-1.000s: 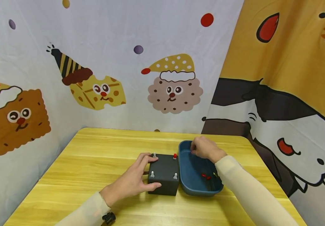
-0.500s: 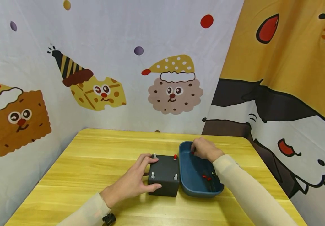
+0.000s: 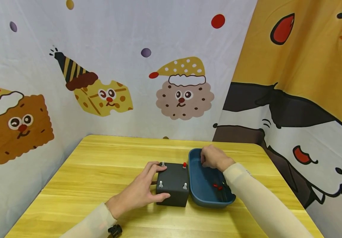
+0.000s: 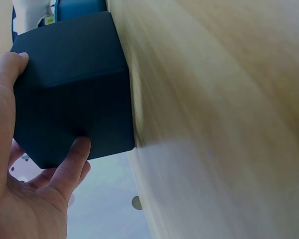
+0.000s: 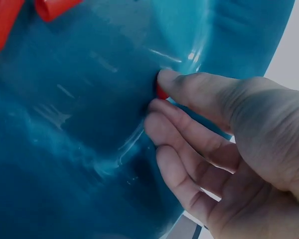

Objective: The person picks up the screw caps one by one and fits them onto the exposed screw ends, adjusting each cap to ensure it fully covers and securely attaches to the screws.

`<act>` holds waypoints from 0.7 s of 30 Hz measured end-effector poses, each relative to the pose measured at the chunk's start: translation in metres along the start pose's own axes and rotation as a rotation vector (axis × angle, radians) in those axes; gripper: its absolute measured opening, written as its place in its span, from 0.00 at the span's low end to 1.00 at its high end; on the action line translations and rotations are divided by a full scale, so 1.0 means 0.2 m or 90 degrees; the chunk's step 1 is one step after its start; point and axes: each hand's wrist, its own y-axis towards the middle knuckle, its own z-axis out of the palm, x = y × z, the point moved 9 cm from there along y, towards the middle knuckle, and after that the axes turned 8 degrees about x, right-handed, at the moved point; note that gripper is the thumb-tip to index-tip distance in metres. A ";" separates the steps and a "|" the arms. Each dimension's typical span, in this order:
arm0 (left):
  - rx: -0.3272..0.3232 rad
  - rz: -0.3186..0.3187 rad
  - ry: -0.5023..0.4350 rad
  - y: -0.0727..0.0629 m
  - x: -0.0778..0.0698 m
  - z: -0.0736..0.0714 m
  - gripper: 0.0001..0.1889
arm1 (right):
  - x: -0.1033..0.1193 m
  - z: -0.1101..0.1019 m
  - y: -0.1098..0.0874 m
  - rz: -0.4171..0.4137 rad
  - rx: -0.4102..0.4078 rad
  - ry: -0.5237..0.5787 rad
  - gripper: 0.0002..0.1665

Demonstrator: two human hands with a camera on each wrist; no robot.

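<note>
A black box (image 3: pixel 172 173) with metal toggle switches (image 3: pixel 160 184) on top stands on the wooden table. On its far right switch sits a red cap (image 3: pixel 184 164). My left hand (image 3: pixel 141 190) holds the box from the left, thumb at the near side and fingers at the far side. My right hand (image 3: pixel 213 156) is down in the far end of the blue tray (image 3: pixel 200 188). In the right wrist view its thumb and fingertips pinch another red cap (image 5: pixel 161 92), mostly hidden. Loose red caps (image 3: pixel 215 185) lie nearer in the tray.
The tray stands directly right of the box. Dark slender items (image 3: pixel 225 193) lie in its near right part, partly behind the right sleeve (image 3: pixel 248 183). A printed curtain (image 3: pixel 123 49) hangs behind the table (image 3: pixel 123 155), and another (image 3: pixel 322 132) on the right.
The right hand stays at the tray's far end; a bit of red showed by its fingertips half a second ago and is hidden now in the head view. Left hand and box keep their place.
</note>
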 end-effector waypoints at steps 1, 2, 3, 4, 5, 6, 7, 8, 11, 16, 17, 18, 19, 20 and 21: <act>0.000 -0.001 0.000 0.00 0.00 0.00 0.48 | 0.02 -0.01 -0.01 -0.003 -0.001 -0.003 0.10; 0.000 -0.003 0.000 0.00 0.00 0.00 0.49 | 0.04 -0.02 -0.02 -0.006 -0.001 -0.003 0.10; 0.000 -0.004 0.001 0.00 0.00 0.00 0.49 | 0.05 -0.02 -0.03 -0.010 -0.001 -0.003 0.10; 0.000 -0.005 0.001 0.00 0.00 0.00 0.49 | 0.05 -0.02 -0.03 -0.013 -0.001 -0.003 0.09; 0.000 -0.006 0.001 0.00 0.00 0.00 0.49 | 0.06 -0.02 -0.03 -0.016 0.001 0.002 0.10; 0.000 -0.006 0.002 0.00 0.00 0.00 0.49 | 0.06 -0.02 -0.04 -0.019 0.002 0.008 0.09; 0.000 -0.007 0.003 0.00 0.00 0.00 0.49 | 0.07 -0.02 -0.04 -0.026 0.001 0.009 0.09; 0.001 -0.007 0.003 0.00 0.00 0.00 0.49 | 0.07 -0.01 -0.04 -0.029 0.002 0.015 0.08; 0.002 -0.008 0.005 0.00 0.00 0.00 0.49 | 0.07 -0.01 -0.04 -0.042 0.000 0.025 0.08; 0.000 -0.011 0.013 0.00 -0.01 0.00 0.49 | 0.08 -0.05 -0.07 -0.060 -0.021 0.047 0.08; 0.000 -0.012 0.015 0.00 -0.01 -0.01 0.49 | 0.09 -0.06 -0.07 -0.064 -0.028 0.055 0.07; -0.001 -0.013 0.019 0.00 -0.02 -0.01 0.49 | 0.09 -0.07 -0.08 -0.064 -0.033 0.061 0.07; -0.002 -0.013 0.020 -0.01 -0.02 -0.01 0.49 | 0.09 -0.08 -0.09 -0.066 -0.038 0.069 0.08; -0.002 -0.013 0.020 -0.01 -0.02 -0.01 0.48 | 0.10 -0.08 -0.09 -0.066 -0.041 0.076 0.09; -0.002 -0.013 0.021 -0.01 -0.02 -0.01 0.48 | 0.10 -0.08 -0.10 -0.065 -0.041 0.082 0.09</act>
